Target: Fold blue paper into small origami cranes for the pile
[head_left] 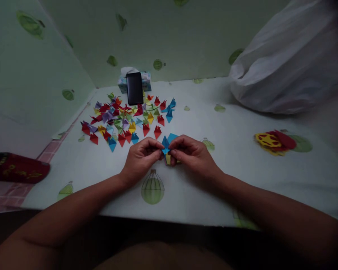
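Note:
Between my two hands is a small piece of folded blue origami paper (165,144), pointed at the top. My left hand (143,154) pinches its left side with thumb and index finger. Opposite it, my right hand (192,153) has thumb and index finger closed on the right side. Just behind the right fingers lies a flat blue paper (173,137). Below the fold, a yellowish paper (168,159) shows, partly covered by the right hand. Many folded paper cranes (121,122) in red, blue, purple, green and yellow spread over the table to the left and beyond.
A black phone (134,89) leans against a tissue box (147,81) behind the cranes. At the left edge a red can (19,168) lies sideways. Yellow and red cut-out shapes (274,141) rest at right on the white table (208,180). A large white bag (287,63) bulges at the back right.

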### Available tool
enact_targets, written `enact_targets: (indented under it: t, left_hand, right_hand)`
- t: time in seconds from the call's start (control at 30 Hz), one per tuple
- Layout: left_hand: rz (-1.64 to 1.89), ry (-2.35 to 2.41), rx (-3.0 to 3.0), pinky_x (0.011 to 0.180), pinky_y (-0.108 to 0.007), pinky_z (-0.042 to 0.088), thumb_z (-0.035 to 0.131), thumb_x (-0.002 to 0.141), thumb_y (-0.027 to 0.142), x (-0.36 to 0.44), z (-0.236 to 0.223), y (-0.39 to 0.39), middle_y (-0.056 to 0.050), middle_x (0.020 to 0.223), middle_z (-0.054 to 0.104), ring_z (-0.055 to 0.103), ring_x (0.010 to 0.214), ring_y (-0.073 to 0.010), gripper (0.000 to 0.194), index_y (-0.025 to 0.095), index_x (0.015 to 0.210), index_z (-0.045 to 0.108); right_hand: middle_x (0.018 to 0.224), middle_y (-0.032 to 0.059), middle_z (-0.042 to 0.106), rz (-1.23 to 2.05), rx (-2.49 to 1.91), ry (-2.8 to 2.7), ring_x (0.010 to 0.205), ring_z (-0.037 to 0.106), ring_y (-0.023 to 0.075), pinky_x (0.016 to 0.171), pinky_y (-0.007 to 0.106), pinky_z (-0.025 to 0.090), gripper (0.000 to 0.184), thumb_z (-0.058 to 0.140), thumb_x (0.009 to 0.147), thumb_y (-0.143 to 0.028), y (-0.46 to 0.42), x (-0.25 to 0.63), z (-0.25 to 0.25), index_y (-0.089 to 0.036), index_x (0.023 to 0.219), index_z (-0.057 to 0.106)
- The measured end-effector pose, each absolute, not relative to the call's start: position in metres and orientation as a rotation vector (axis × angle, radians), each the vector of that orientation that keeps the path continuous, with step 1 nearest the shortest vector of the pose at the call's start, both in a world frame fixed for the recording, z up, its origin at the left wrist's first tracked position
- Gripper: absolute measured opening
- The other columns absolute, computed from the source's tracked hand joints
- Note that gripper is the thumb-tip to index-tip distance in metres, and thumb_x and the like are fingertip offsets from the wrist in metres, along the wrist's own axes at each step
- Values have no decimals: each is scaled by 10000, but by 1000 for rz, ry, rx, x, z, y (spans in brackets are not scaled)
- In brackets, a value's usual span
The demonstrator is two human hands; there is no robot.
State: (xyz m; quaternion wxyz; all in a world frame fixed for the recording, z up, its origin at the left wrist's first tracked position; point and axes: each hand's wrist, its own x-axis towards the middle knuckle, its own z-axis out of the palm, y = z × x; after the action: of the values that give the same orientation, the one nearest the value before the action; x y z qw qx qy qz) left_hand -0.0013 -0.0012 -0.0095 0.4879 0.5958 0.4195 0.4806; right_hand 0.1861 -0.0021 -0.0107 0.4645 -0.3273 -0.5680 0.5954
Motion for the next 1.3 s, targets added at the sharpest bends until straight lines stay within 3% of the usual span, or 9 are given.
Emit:
enact_targets:
  t: [0.33, 0.53, 0.9, 1.07, 1.3]
  left_hand:
    - [1202, 977, 1549, 643, -241, 569, 704, 773, 149, -2, -9, -1, -18, 791, 683, 657, 690, -123, 38, 181, 773, 684]
    - [1167, 965, 1472, 668, -239, 559, 697, 835, 192, -3, -9, -3, -7, 794, 682, 664, 706, -121, 45, 183, 873, 674]
    - [1164, 1000, 1354, 637, -233, 555, 802, 753, 245, 1, -9, -1, 25, 776, 623, 628, 648, -102, 257, 192, 878, 584]
    - [1163, 980, 1421, 621, -213, 529, 795, 763, 233, 1, -9, -3, 23, 803, 601, 598, 653, -90, 256, 198, 880, 569]
    - [998, 951, 1340, 603, -225, 497, 796, 776, 285, 2, -10, -3, 19, 753, 630, 602, 648, -109, 281, 195, 954, 598]
  right_hand:
    - [680, -23, 644, 1444, -842, -1383, 617, 630, 120, 629, 296, 534, 61, 682, 822, -208, -3, 187, -12, -201, 833, 622]
    - [680, -16, 648, 1389, -855, -1388, 620, 633, 126, 633, 304, 543, 57, 672, 835, -202, -4, 185, -15, -200, 836, 615]
    - [717, -9, 637, 1307, -848, -1535, 650, 636, 141, 660, 318, 536, 48, 631, 868, -202, -6, 188, -15, -209, 845, 590]
    - [670, -33, 613, 1475, -900, -1399, 561, 598, 116, 568, 270, 492, 176, 670, 893, -348, -4, 189, -11, -200, 922, 581]
    - [579, -46, 571, 1460, -965, -1431, 476, 516, 87, 492, 244, 406, 266, 689, 885, -377, -5, 187, -13, -191, 747, 558]
